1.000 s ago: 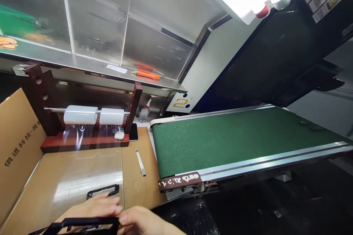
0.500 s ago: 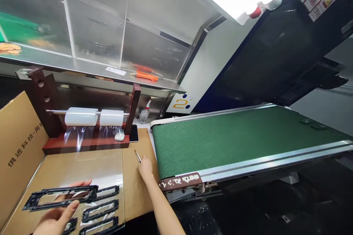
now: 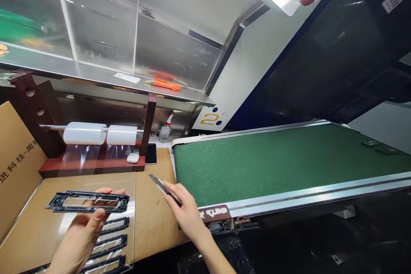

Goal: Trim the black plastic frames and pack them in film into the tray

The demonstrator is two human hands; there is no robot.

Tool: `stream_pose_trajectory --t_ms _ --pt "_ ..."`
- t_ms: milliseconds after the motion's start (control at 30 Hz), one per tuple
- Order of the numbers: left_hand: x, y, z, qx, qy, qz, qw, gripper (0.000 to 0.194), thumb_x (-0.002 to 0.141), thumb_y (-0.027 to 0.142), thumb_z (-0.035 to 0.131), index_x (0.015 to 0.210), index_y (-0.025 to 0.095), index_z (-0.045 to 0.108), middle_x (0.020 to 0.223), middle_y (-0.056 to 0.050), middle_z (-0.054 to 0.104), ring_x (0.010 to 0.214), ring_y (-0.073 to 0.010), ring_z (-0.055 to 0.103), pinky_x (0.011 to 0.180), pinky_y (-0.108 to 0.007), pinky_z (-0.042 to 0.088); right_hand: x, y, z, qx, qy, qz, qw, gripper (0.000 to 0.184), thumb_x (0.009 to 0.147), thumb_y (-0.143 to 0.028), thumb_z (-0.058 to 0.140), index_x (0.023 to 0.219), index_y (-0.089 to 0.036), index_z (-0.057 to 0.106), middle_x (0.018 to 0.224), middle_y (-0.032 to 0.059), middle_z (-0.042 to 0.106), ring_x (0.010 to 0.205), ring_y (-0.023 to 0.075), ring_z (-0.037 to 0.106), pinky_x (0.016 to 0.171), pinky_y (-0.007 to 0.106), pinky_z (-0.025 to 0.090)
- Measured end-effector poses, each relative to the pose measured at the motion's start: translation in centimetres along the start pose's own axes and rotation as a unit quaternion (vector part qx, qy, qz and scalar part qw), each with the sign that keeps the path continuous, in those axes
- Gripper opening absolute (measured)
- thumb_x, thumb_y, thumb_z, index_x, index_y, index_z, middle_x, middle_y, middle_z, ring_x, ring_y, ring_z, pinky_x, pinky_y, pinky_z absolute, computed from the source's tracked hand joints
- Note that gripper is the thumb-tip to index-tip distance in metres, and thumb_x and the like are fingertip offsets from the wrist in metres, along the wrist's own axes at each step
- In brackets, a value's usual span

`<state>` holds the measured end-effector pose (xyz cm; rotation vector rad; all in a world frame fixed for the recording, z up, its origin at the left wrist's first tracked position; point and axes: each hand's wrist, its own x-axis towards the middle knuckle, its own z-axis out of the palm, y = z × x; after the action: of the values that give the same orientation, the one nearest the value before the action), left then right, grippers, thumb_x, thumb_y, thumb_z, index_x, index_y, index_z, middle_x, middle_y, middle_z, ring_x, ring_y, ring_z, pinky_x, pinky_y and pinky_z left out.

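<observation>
The left grip (image 3: pixel 82 230) is clamped on a black frame (image 3: pixel 86 194), raised above the cardboard-covered table (image 3: pixel 157 227). The right grip (image 3: pixel 183 209) is closed around a knife (image 3: pixel 165 189), blade directed away and leftward. Further frames (image 3: pixel 124 240) lie below the left grip, toward its right. Two white rolls (image 3: pixel 85 133) sit beyond it. A green conveyor belt (image 3: pixel 272 162) extends right of the right grip.

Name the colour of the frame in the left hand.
Black: the frame in the left hand, seen best in the head view.
</observation>
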<state>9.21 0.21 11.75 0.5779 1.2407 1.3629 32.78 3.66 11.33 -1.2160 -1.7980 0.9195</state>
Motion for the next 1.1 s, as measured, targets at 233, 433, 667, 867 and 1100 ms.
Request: stream_pose_trajectory --t_ms 233,433,667,867,1100 --pt "-1.0 1.4 2.9 -0.075 0.004 -0.062 0.995 0.087 0.042 0.060 0.083 0.112 0.024 0.047 0.109 -0.010 0.065 0.095 -0.0236 0.064 0.083 -0.022 0.052 -0.9 -6.5 -5.3 -0.289 0.035 -0.292 0.911 0.033 0.088 -0.017 0.058 0.121 -0.022 0.060 0.079 0.0004 0.056 0.066 0.0086 0.045 0.057 0.023 0.033" --pt "-2.7 2.5 5.9 -0.079 0.032 -0.048 0.995 0.085 0.045 0.067 0.079 0.112 0.026 0.047 0.100 -0.005 0.068 0.086 -0.0177 0.066 0.080 -0.016 0.051 -0.3 -6.2 -7.0 -0.296 0.035 -0.335 0.894 0.030 0.091 -0.014 0.052 0.119 -0.022 0.061 0.081 0.0008 0.058 0.064 0.0098 0.043 0.056 0.025 0.029" --pt "-2.5 1.8 6.2 -0.085 0.048 -0.050 0.994 0.087 0.042 0.065 0.081 0.111 0.024 0.049 0.101 -0.010 0.067 0.089 -0.0224 0.065 0.078 -0.021 0.054 -0.1 -5.8 -8.0 -0.299 0.025 -0.354 0.886 0.034 0.089 -0.013 0.055 0.122 -0.021 0.059 0.084 0.0012 0.060 0.065 0.0105 0.044 0.055 0.026 0.028" --pt "-1.8 0.6 5.0 -0.110 0.039 -0.090 0.989 0.090 0.040 0.057 0.085 0.116 0.025 0.048 0.107 -0.013 0.065 0.092 -0.0260 0.065 0.079 -0.024 0.054 -0.1 -5.4 -8.4 -0.299 0.014 -0.355 0.885 0.036 0.088 -0.013 0.056 0.123 -0.021 0.058 0.085 0.0014 0.060 0.065 0.0112 0.043 0.055 0.027 0.027" --pt "-2.1 1.9 6.4 -0.123 0.084 -0.125 0.981 0.099 0.024 0.054 0.087 0.111 0.024 0.050 0.101 -0.013 0.066 0.086 -0.0261 0.065 0.076 -0.023 0.055 -0.1 -5.4 -9.0 -0.292 0.014 -0.356 0.888 0.034 0.092 -0.013 0.050 0.124 -0.020 0.057 0.085 0.0022 0.060 0.065 0.0112 0.042 0.056 0.027 0.028"
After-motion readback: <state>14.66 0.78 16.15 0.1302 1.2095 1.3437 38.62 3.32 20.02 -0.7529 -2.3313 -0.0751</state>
